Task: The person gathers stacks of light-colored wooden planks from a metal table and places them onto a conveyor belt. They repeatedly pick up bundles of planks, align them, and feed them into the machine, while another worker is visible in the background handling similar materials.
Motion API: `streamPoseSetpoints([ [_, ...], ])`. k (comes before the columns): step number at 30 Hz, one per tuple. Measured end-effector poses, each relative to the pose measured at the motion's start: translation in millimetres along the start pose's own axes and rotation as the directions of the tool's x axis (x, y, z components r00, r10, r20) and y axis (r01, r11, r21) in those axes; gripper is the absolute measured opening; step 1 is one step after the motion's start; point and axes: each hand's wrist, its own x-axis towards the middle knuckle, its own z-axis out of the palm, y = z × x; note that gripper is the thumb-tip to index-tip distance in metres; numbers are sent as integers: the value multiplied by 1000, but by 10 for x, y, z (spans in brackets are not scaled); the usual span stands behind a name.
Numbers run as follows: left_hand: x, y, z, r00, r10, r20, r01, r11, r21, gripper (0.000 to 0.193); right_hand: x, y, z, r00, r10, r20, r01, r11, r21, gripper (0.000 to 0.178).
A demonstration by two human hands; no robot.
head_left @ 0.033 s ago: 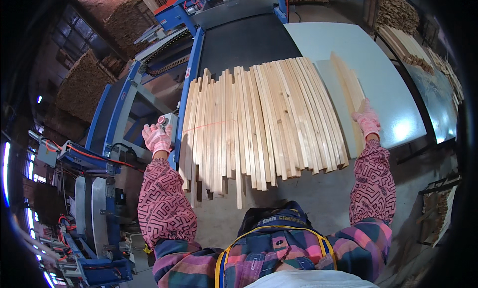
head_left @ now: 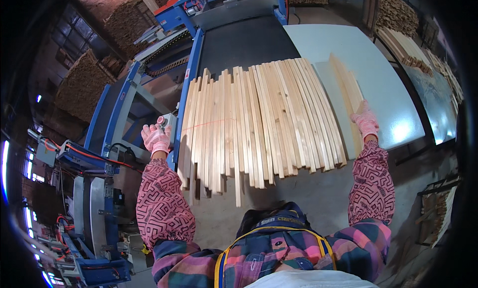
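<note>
Head view: pale wooden strips [head_left: 264, 123] lie side by side in a broad, close row on a black belt [head_left: 244, 41], between a blue rail [head_left: 191, 81] and a light grey table [head_left: 393, 89]. A thin red line crosses the strips at the left. The person's gloved left hand [head_left: 156, 137] has its fingers spread beside a small control box [head_left: 172, 123] with a red button [head_left: 161, 120]; whether it touches the box is unclear. The gloved right hand [head_left: 366, 119] is at the near end of a few loose pieces [head_left: 348, 84] on the table; whether it grips them cannot be told. Judging by the layout, the row is mostly formed, but its near ends remain uneven and the loose pieces lie outside it.
</note>
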Motion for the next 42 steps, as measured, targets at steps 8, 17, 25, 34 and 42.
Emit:
streamPoseSetpoints([
  [8, -276, -131, -114, 999, -22, 31, 30, 958, -284, 73, -218, -168, -25, 1000, -19, -9, 19, 997, -70, 98],
  [17, -1895, 73, 182, 884, 118, -452, -338, 830, -444, 64, -1015, 433, 32, 956, -146, -254, 108, 982, -158, 104],
  [25, -3180, 1392, 5, 815, 434, -383, -541, 335, -771, 69, -2347, 640, 843, 555, -432, -711, 795, 525, 302, 42],
  [34, -3782, 2640, -1353, 637, 519, -570, -638, -61, -768, 63, -2694, 597, 1942, 951, -309, -24, -65, -276, 959, 31],
  [42, -4744, 3730, -1881, 210, 706, -676, -453, -543, -708, 39, -2158, 2841, 1749, 921, -371, 121, 17, 349, 937, 41],
])
